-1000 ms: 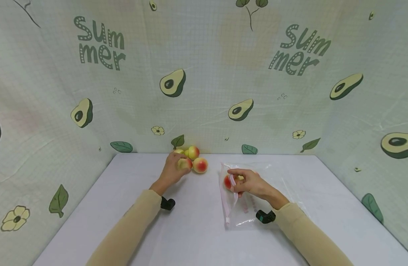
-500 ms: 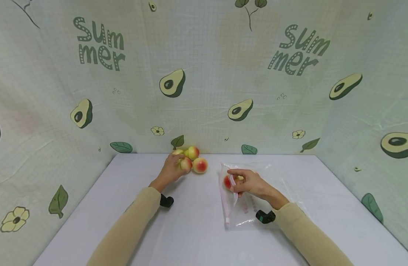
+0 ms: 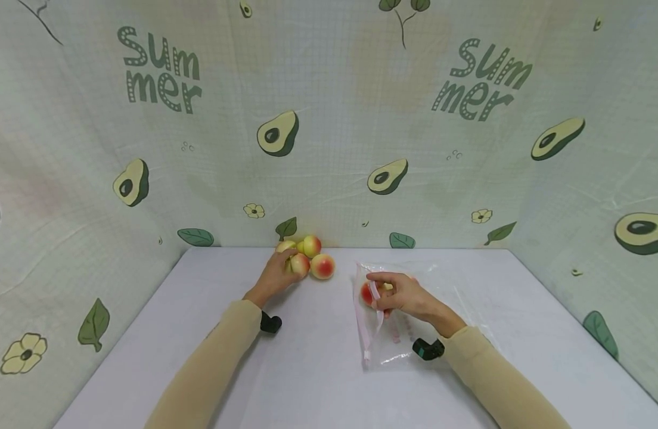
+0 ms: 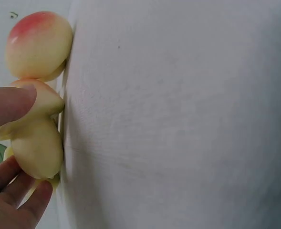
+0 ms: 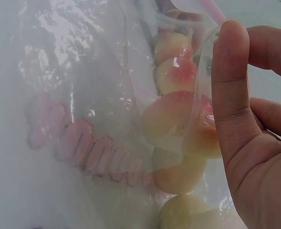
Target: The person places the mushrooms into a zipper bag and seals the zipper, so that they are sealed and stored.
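Note:
At the back of the table, my left hand [image 3: 275, 275] curls its thumb and fingers about a yellow-and-red peach [image 3: 300, 266]. In the left wrist view the thumb lies over one peach [image 4: 49, 98], while fingertips meet the lower end of a paler yellow fruit [image 4: 37, 150]. A second peach [image 3: 323, 267] sits just right of that hand, with yellow-red fruit [image 3: 312, 245] behind. My right hand [image 3: 404, 295] pinches the pink zip edge of a clear zip bag [image 3: 396, 357] and holds it raised. Inside the bag lies a red-sided peach [image 3: 367, 293], partly hidden by the hand.
A white-covered table [image 3: 307, 363] spreads in front, backed by a cloth wall [image 3: 329, 89] printed with avocados and leaves. The bag lies flat toward the right, its pink slider [image 3: 367, 356] at the near corner. Pink printing [image 5: 99, 152] shows on the bag.
My left hand has shifted slightly at the fruit, and the peach by its fingers shows more of its red side. The right hand and bag stay put.

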A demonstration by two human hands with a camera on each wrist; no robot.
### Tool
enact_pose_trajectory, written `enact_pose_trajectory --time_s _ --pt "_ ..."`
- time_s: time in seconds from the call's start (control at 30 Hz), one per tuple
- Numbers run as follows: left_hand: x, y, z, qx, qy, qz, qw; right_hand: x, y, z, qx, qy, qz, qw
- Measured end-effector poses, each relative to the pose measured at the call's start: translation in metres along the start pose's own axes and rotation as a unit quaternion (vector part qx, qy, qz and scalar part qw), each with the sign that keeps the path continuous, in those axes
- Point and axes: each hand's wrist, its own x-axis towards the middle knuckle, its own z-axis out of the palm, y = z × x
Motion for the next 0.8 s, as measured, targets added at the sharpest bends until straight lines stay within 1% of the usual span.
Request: enact_pose_trajectory --time_s 0.23,0.47,0.57,0.8 --pt "-0.0024 0.0007 0.0009 -0.004 0.006 0.001 1.0000 -0.0002 0.0016 -0.0006 0.004 -0.002 -0.004 1.0000" --pt "-0.0058 0.0023 -0.0001 -0.019 0.005 -0.029 0.9994 0.0002 0.0008 -0.0002 -0.002 0.003 0.000 1.0000" --pt "-0.0064 0.0018 0.0002 -0.019 0.006 -0.035 0.9992 0.0005 0.0009 -0.0001 -0.006 0.005 0.000 1.0000" --pt "-0.0091 0.0017 0.0010 -0.029 0.005 -0.033 0.9990 0.0011 0.0020 0.0000 -0.008 0.008 -0.002 0.9999"
